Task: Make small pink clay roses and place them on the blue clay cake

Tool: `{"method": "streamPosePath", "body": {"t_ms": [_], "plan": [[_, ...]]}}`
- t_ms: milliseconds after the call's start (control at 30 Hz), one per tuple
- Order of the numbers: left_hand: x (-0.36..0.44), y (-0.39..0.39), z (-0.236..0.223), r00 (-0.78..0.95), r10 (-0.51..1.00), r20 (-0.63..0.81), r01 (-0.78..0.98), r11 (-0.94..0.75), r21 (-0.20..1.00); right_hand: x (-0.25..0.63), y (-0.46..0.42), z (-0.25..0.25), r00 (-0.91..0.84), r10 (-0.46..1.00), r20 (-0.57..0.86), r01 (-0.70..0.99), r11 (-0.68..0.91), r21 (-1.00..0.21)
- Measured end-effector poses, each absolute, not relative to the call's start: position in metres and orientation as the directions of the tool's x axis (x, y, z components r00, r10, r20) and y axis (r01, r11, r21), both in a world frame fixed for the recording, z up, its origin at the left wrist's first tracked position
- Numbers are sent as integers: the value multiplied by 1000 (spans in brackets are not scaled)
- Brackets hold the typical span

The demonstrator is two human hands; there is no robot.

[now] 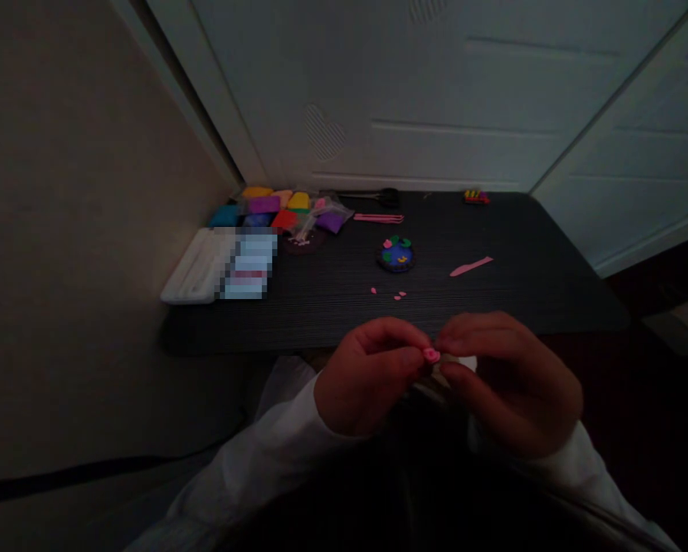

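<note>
My left hand (372,372) pinches a small pink clay flower (432,355) between thumb and fingers, just in front of the table's near edge. Close beside it on the right is my right hand (508,376), thumb and fingertips apart around the flower's side; whether they touch it I cannot make out. A few tiny pink clay petals (400,296) lie on the dark table beyond my hands. Behind them sits a round clay pond (398,254) with a blue middle, dark rim, green pads and a pink flower.
On the dark table (321,322), a pink clay knife (471,266) lies right, pink tools (378,218) and scissors (385,198) at the back. Bagged coloured clay (263,205) and an open white case (198,264) are left. A small colourful piece (476,197) stands back right.
</note>
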State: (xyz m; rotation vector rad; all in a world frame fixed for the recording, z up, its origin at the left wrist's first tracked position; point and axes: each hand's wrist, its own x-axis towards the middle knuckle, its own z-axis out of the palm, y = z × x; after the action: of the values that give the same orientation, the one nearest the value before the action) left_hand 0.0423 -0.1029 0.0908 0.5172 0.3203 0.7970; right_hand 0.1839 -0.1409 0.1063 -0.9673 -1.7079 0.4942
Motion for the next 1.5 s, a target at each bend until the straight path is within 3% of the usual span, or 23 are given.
{"method": "streamPosePath", "body": {"t_ms": [333, 933, 1500], "plan": [[42, -105, 92, 642, 766, -4, -598, 504, 623, 181, -141, 109, -105, 819, 564, 379, 558, -739], [44, -103, 87, 617, 787, -28, -565, 467, 680, 179, -141, 106, -75, 835, 545, 371, 531, -762], [44, -103, 82, 527, 846, 87, -588, 288, 755, 169, -138, 102, 94, 902, 421, 150, 405, -902]]}}
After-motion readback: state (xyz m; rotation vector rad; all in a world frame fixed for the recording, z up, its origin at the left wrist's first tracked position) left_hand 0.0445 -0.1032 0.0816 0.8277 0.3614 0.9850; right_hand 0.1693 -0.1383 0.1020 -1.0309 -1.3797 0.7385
